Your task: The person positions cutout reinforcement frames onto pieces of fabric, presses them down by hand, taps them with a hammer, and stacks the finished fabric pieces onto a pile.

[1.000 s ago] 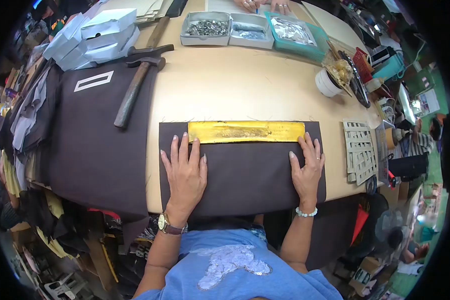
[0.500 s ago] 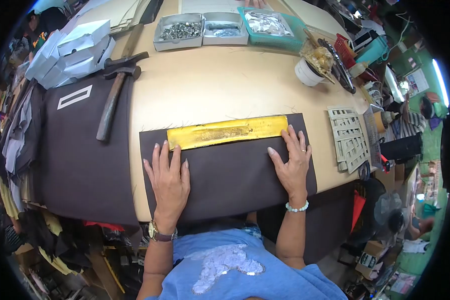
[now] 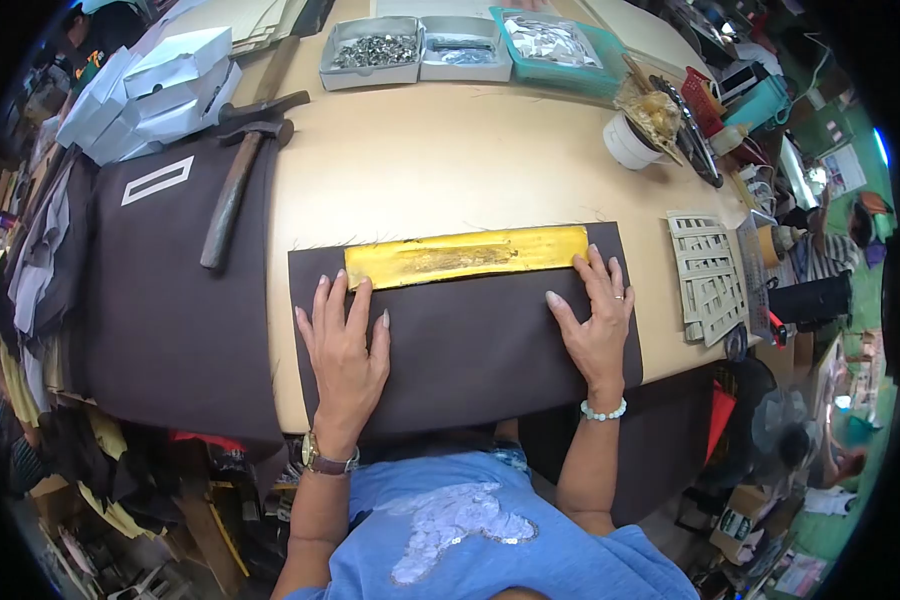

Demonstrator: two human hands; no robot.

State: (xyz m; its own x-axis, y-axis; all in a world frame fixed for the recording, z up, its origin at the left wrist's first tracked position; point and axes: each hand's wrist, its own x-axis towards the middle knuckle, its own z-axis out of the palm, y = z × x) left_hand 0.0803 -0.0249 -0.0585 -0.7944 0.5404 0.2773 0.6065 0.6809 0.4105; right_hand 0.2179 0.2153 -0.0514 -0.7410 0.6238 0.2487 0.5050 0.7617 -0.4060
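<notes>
A dark brown sheet of fabric (image 3: 470,340) lies flat on the table in front of me. Along its far edge rests a long yellow strip (image 3: 550,248), worn and stained brown in the middle. My left hand (image 3: 345,345) is spread on the fabric, fingertips at the strip's near left corner. At the right end, my right hand (image 3: 600,325) lies with fingers stretched out and fingertips touching the strip's near right corner, thumb on the fabric. Neither hand grips anything.
Two hammers (image 3: 232,200) lie on more dark fabric (image 3: 170,310) at left, beside a pale rectangular frame (image 3: 157,181). Boxes of metal parts (image 3: 370,55) and a teal basket (image 3: 600,80) stand behind. A white pot (image 3: 628,145) and slotted cards (image 3: 708,280) are at right.
The whole view has shifted slightly, so the table sits a little further right and higher. Both hands stay spread at the strip's ends, with hardly any movement against it.
</notes>
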